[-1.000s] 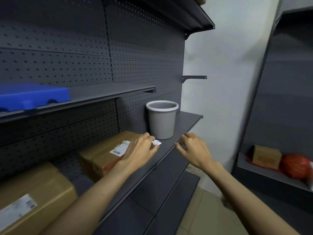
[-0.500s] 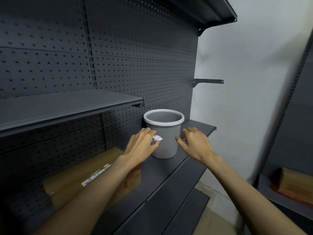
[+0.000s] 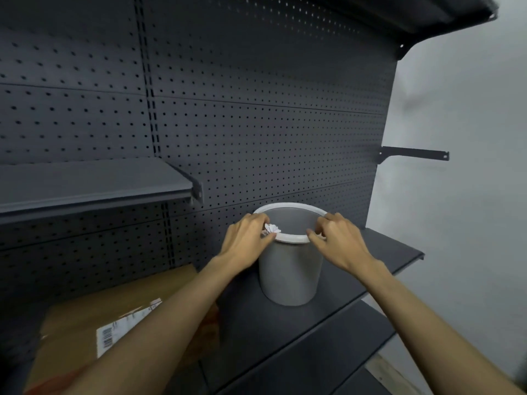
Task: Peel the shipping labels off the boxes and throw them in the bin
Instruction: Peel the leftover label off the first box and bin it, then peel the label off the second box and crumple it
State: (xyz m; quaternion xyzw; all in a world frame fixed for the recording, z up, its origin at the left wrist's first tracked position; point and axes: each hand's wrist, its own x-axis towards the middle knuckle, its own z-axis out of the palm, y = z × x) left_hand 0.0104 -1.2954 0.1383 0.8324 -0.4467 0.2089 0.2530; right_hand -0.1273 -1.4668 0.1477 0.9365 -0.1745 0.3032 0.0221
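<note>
Holding a crumpled label [image 3: 271, 228] right at the near-left rim of the bin [image 3: 291, 269], the left hand [image 3: 245, 240] has its grip closed to a pinch — fingertips and thumb bunched on the white wad, which sits just over the white rim, likely so that it falls inside rather than onto the shelf [image 3: 370, 269]. Right hand [image 3: 339, 240] is at the near-right rim, fingers curled, thumb and forefinger touching the lip; whether they actually clamp the lip or only rest on it I cannot tell, nothing else seems to be in that grip. My guess is it steadies the light bin so it won't tip or slide while the sticky label gets shaken loose. Bin stands upright on the dark shelf, close to the pegboard back [image 3: 256, 138], placed within reach of the boxes. Cardboard box [image 3: 94, 317] lies lower left on the same shelf, partly behind the left forearm, with a shipping label [image 3: 119, 334] on its top face — so at least one more peel is left to do. Step in hand, as I judge it: the drop. Risk: the adhesive wad clinging to the fingers or catching on the rim instead of falling in.
</note>
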